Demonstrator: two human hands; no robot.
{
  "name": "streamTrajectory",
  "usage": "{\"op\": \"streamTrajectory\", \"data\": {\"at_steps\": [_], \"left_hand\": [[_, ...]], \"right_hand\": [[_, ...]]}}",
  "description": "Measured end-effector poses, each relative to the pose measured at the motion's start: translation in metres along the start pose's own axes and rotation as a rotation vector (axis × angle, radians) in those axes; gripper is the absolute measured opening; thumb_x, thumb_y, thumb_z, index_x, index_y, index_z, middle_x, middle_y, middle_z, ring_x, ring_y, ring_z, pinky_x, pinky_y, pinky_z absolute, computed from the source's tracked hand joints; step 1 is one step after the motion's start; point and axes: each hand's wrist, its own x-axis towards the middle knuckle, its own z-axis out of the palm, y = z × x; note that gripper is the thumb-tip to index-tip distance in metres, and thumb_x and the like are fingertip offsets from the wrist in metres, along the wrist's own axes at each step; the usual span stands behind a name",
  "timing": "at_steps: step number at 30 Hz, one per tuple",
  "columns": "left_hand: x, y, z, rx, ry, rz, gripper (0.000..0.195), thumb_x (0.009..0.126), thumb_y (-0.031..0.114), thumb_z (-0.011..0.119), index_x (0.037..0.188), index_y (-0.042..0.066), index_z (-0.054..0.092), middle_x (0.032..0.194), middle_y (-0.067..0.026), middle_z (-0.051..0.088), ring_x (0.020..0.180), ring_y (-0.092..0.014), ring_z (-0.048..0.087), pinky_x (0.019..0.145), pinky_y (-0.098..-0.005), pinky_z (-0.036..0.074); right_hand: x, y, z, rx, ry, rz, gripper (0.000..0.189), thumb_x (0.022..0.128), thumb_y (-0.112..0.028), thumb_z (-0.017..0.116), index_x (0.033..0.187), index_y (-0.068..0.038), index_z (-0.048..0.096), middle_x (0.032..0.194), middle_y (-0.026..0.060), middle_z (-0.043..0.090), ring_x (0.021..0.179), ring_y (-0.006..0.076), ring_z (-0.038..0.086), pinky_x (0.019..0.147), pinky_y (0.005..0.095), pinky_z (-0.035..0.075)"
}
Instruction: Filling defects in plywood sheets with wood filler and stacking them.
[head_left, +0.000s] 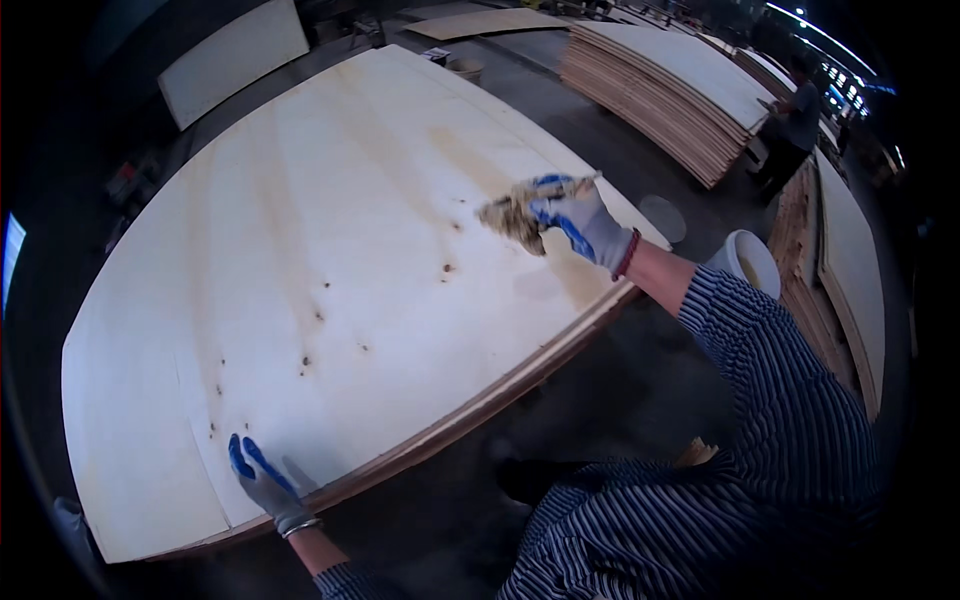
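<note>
Before me lies a large pale plywood sheet (390, 285) with tan grain bands and scattered dark knots. In my right hand (589, 221), gloved in grey and blue, is a tool caked with tan putty-like material (516, 219), apparently a scraper. It is over the right part of the sheet; whether it touches the surface I cannot tell. My left hand (264, 480), in a matching glove, is at the sheet's near edge, left of centre. Its fingers extend over the face near a few small knots and hold nothing.
A white bucket (752, 262) with yellowish contents stands to the right, beside more wood sheets (851, 270). Farther back, a person (799, 120) stands at a tall plywood stack (652, 97). Another panel (232, 64) is at the far left. A tub (466, 69) sits beyond the sheet.
</note>
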Motion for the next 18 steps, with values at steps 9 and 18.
{"op": "streamTrajectory", "data": {"at_steps": [9, 18], "left_hand": [[0.040, -0.062, -0.081, 1.039, 0.051, 0.070, 0.049, 0.101, 0.034, 0.051, 0.137, 0.000, 0.052, 0.143, -0.0178, 0.048, 0.131, -0.033, 0.045, 0.109, -0.0437, 0.036], [0.027, -0.056, -0.081, 1.013, 0.106, 0.086, 0.047, 0.100, 0.034, 0.053, 0.135, 0.003, 0.055, 0.141, -0.0176, 0.051, 0.131, -0.034, 0.046, 0.108, -0.0451, 0.037]], "right_hand": [[0.198, 0.096, 0.033, -0.380, 0.304, 0.309, 0.022, 0.089, -0.022, 0.063, 0.100, -0.003, 0.067, 0.091, 0.0134, 0.071, 0.086, 0.0257, 0.070, 0.074, 0.0352, 0.056], [0.122, 0.047, 0.074, -1.327, 0.069, -0.037, 0.037, 0.075, -0.030, 0.071, 0.094, 0.002, 0.068, 0.095, 0.0215, 0.071, 0.090, 0.0329, 0.069, 0.079, 0.0394, 0.053]]}}
